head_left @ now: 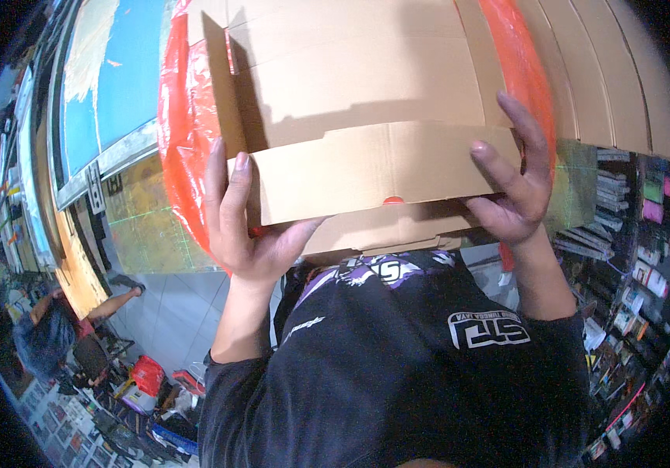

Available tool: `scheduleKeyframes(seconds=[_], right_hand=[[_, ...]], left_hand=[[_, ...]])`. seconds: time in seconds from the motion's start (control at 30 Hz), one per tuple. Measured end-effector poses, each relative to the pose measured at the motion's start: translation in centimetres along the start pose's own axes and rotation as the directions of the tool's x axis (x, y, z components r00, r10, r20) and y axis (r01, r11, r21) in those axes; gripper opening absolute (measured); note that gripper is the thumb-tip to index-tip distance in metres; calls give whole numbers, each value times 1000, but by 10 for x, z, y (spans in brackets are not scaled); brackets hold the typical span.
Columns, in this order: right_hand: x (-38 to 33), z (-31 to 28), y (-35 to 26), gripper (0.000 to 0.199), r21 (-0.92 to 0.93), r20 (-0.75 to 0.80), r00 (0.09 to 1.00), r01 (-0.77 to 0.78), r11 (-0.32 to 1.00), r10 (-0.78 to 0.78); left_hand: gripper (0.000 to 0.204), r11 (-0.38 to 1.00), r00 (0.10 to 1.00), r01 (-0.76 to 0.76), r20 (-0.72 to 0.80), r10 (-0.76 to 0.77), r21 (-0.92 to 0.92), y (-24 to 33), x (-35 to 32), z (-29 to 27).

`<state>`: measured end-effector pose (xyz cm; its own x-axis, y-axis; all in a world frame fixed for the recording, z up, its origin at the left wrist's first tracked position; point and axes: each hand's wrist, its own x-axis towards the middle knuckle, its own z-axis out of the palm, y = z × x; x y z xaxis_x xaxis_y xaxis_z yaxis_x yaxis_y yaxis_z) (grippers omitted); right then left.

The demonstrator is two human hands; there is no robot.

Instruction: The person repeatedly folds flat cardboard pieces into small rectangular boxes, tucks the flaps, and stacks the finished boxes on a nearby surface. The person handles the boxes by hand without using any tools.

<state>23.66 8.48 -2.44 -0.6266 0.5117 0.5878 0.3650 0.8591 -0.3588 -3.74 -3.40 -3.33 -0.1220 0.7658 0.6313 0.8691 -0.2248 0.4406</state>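
Both hands, left hand (249, 234) and right hand (518, 187), grip the ends of the box (374, 168), fingers curled over its flap, long axis crosswise.

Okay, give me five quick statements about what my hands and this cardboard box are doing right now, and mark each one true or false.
1. Both hands hold the cardboard box. True: the left hand grips its left end and the right hand its right end.
2. The box flap is made of clear plastic. False: it is brown corrugated cardboard.
3. An orange plastic sheet shows beside the box. True: it runs along the left side and appears again at the upper right.
4. The right hand hangs free, away from the box. False: its fingers lie on the box's right end.
5. Another person is at lower left. True.
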Motion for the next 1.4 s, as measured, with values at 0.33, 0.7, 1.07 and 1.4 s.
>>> scheduleKeyframes(seconds=[0.33, 0.7, 1.07, 1.4], right_hand=[[-2, 1, 4, 62, 64, -172, 972, -154, 986, 163], [-2, 8, 4, 59, 130, -177, 964, -176, 976, 197], [2, 6, 5, 57, 128, -149, 977, -136, 982, 154], [13, -6, 2, 51, -34, -76, 992, -107, 994, 104]], left_hand=[[88, 909, 965, 209, -71, -250, -362, -11, -15, 7], [68, 989, 992, 89, -83, -99, -115, -3, 1, 8], [59, 981, 995, 96, 25, -93, -169, -23, 8, 2], [94, 909, 960, 244, -52, -276, -337, -16, 9, 5]])
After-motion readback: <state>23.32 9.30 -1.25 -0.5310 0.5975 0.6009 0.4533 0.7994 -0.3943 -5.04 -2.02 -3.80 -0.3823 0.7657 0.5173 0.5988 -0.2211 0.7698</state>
